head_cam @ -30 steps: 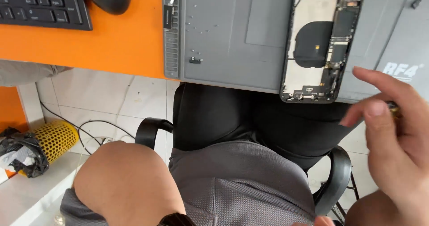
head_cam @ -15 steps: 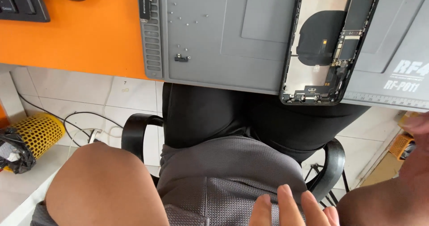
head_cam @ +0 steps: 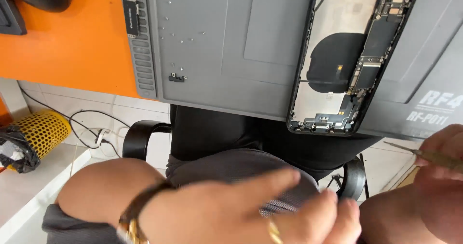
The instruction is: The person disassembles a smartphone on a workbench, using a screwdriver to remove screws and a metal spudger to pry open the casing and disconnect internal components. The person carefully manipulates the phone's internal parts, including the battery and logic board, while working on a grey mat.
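Tweezers (head_cam: pixel 427 155), thin and metallic, sit at the right edge of the frame, pinched in my right hand (head_cam: pixel 441 150), whose fingers are closed around them with the tip pointing toward the upper left. My left hand (head_cam: pixel 255 210) lies across the bottom centre, blurred, fingers stretched out flat and loose over my lap with nothing in them; a ring and a gold watch show on it. Working from the largest thing down: the orange desk (head_cam: pixel 62 46) fills the upper left, and the grey work mat (head_cam: pixel 226 41) covers most of the top of the frame. On the mat, in the upper right, lies the opened phone housing (head_cam: pixel 347 60), its boards and round black coil exposed, its lower end reaching the mat's near edge, well apart from both hands. Tiny screws (head_cam: pixel 181 34) are scattered on the mat's upper left, with a small black part (head_cam: pixel 176 77) just below them. A black chair (head_cam: pixel 144 138) shows beneath the desk. At the left edge, a yellow perforated bin (head_cam: pixel 41 130) lined with a black bag stands on the white tiled floor (head_cam: pixel 34 176), cables trailing near it.
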